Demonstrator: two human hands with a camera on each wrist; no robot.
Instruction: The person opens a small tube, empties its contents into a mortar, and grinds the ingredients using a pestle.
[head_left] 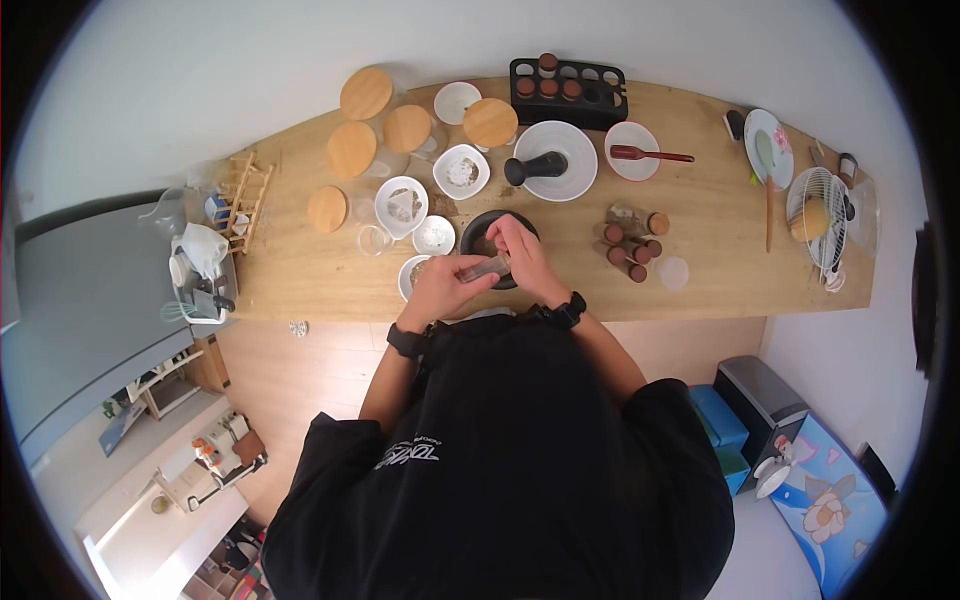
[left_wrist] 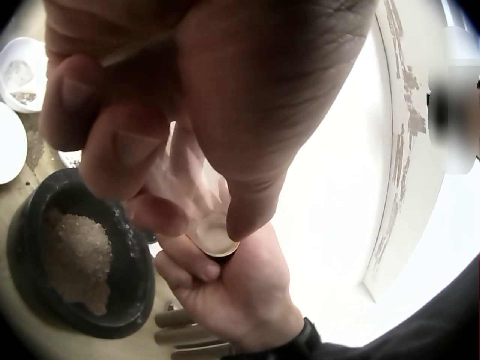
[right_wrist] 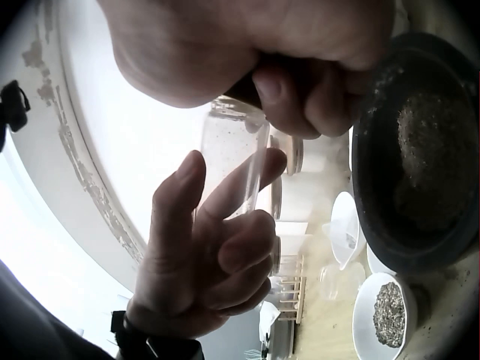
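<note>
Over the near edge of the table, my left hand holds a small clear glass spice jar between thumb and fingers. My right hand grips the jar's dark cap at its mouth end, with fingers curled round it. The jar lies sideways between the hands, and its glass looks almost bare inside, with a few specks on the wall. Just beyond the hands stands a black mortar with a heap of brownish ground powder in it.
Left of the mortar are several small white bowls, one with grey-brown flakes, and wooden-lidded jars. A black pestle lies in a large white bowl behind. Capped spice jars lie to the right; a black spice rack stands behind.
</note>
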